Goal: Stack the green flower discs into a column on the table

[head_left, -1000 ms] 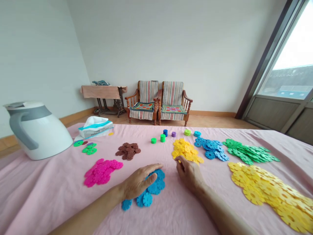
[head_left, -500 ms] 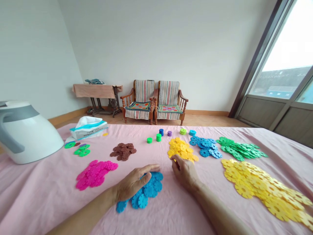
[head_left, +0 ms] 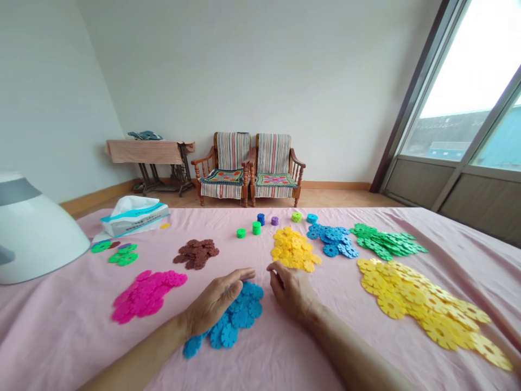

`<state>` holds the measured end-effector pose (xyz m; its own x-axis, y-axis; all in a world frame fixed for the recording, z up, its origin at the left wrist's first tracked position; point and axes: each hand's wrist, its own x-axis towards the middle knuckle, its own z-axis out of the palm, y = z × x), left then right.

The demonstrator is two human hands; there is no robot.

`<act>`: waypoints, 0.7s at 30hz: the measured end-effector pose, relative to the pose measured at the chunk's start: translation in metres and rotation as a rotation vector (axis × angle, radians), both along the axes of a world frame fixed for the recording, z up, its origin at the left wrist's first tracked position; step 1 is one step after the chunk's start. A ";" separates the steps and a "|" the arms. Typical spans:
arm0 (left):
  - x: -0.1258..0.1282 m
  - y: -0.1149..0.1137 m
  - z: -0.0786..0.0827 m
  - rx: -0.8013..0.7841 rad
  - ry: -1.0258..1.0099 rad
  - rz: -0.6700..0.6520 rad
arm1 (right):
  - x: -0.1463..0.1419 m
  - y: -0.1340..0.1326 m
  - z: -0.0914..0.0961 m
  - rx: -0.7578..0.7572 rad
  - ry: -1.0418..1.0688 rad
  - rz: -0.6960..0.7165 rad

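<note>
My left hand (head_left: 220,298) rests over the upper left side of a pile of light-blue notched plastic discs (head_left: 240,315). Its fingers are stretched out and held together, with the thumb lying above the discs. My right hand (head_left: 293,290) hovers or rests just right of that pile, fingers curled in; whether anything sits inside them is hidden. Directly beyond it lies a small heap of yellow-orange discs (head_left: 295,247). A gap of pink cloth separates the two hands' fingertips.
Around them on the pink cloth (head_left: 285,358) are piles of pink discs (head_left: 148,293), brown discs (head_left: 196,253), blue discs (head_left: 334,239), green discs (head_left: 386,240) and yellow discs (head_left: 419,298). Several short disc stacks (head_left: 256,228) stand farther back. A white kettle (head_left: 36,233) and tissue pack (head_left: 136,216) are left.
My view has turned slightly right, shifting everything leftward. My right hand has moved a little left, away from the yellow-orange heap and nearer my left hand. The left hand stays over the light-blue pile.
</note>
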<state>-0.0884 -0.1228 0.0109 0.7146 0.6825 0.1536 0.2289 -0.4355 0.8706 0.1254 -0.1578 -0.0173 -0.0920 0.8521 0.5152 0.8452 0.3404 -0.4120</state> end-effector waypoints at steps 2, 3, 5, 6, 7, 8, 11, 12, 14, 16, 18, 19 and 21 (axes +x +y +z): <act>0.000 -0.002 0.003 0.022 0.030 -0.016 | -0.001 -0.001 0.001 -0.013 -0.003 0.001; 0.000 -0.003 0.004 0.029 0.040 -0.024 | -0.001 -0.001 0.001 -0.019 -0.004 0.000; -0.001 -0.004 0.006 0.030 0.050 -0.038 | 0.000 -0.001 0.001 -0.025 -0.003 -0.006; -0.001 -0.005 0.007 0.028 0.050 -0.041 | 0.000 -0.001 0.001 -0.026 -0.002 -0.011; -0.001 -0.005 0.007 0.029 0.047 -0.041 | 0.000 -0.001 0.000 -0.026 0.000 -0.014; -0.001 -0.005 0.007 0.035 0.041 -0.034 | 0.001 -0.001 0.000 -0.026 0.004 -0.015; -0.001 -0.004 0.006 0.087 -0.021 0.060 | 0.001 -0.001 0.000 -0.043 0.026 -0.015; 0.000 -0.002 0.005 0.106 -0.059 0.114 | 0.001 -0.001 0.000 -0.059 0.032 -0.018; 0.000 0.001 0.002 0.131 -0.138 0.243 | 0.000 -0.001 0.002 -0.097 0.037 -0.018; -0.001 0.005 -0.002 0.134 -0.191 0.376 | -0.001 -0.002 0.002 -0.127 0.032 -0.005; -0.003 0.007 -0.005 0.130 -0.199 0.460 | -0.002 -0.002 0.000 -0.148 0.029 0.020; -0.005 0.007 -0.006 0.127 -0.192 0.477 | -0.002 -0.002 -0.001 -0.165 0.036 0.031; -0.010 0.005 -0.008 0.126 -0.168 0.470 | -0.003 0.001 -0.002 -0.216 0.080 0.032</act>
<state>-0.0981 -0.1179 0.0032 0.2937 0.8928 0.3414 0.2865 -0.4230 0.8597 0.1227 -0.1571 -0.0197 -0.0869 0.9408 0.3277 0.7971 0.2630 -0.5436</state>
